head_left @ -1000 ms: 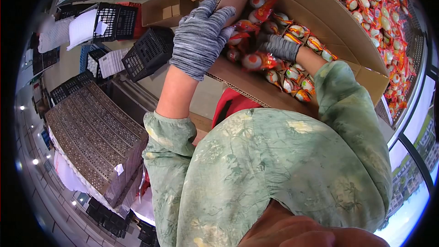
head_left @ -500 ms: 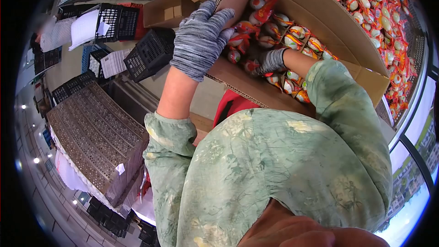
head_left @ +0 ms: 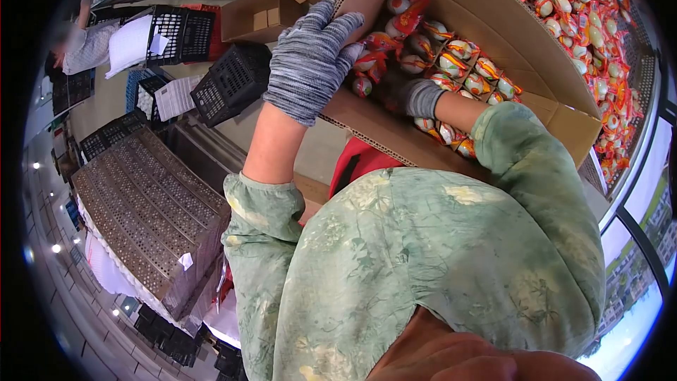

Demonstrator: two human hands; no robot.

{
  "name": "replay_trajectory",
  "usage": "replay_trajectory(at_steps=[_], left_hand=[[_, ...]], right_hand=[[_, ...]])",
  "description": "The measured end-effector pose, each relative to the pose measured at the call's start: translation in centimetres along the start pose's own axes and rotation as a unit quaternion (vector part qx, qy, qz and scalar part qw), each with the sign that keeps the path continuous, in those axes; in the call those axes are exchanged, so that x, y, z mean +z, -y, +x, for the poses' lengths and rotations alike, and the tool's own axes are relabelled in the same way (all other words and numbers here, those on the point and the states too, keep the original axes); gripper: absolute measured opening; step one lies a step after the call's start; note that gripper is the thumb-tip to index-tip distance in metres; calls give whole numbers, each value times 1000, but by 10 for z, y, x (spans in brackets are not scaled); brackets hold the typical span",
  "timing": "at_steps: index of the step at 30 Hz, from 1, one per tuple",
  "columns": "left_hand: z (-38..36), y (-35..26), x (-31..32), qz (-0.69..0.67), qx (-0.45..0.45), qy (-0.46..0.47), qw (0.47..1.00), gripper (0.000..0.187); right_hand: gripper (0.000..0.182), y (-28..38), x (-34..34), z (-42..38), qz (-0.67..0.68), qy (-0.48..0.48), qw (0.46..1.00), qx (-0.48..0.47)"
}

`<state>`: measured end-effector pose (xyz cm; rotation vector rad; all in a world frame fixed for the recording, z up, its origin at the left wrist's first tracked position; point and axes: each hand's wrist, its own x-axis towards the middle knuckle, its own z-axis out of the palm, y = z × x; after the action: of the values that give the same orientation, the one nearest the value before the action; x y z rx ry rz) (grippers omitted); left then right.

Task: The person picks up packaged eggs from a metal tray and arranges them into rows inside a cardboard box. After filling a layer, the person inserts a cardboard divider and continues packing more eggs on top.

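Note:
In the head view, my left hand, in a grey striped knit glove, grips the upper left wall of an open cardboard box. The fingers bend over the wall's edge. My right hand, gloved alike, reaches down inside the box among packaged eggs in clear wrappers with red and orange print. Its fingers lie in shadow, so what they hold, if anything, is hidden. Cardboard dividers separate the eggs on the right side of the box; those on the left lie more loosely.
A large heap of wrapped eggs lies beyond the box at the right. Black plastic crates and another cardboard box stand at the left. Lower left is a stack of perforated brown trays. Another person's sleeve shows far left.
My right hand has shifted slightly within the box, and more eggs show beside its wrist. A wrapped egg seen under its fingers is now hidden. My left hand stays on the box wall.

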<state>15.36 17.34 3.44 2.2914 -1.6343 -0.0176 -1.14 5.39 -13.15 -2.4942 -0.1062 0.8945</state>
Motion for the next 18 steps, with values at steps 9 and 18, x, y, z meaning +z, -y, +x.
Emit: replay_trajectory(at_steps=[9,18], left_hand=[[-1,-1,0,3,0,-4,1000,37],[-5,-3,-1,-13,-4,-1,1000,39]], right_hand=[[33,-26,55,4,86,-189,978,28],[28,-32,85,41,307,-102,939,116]])
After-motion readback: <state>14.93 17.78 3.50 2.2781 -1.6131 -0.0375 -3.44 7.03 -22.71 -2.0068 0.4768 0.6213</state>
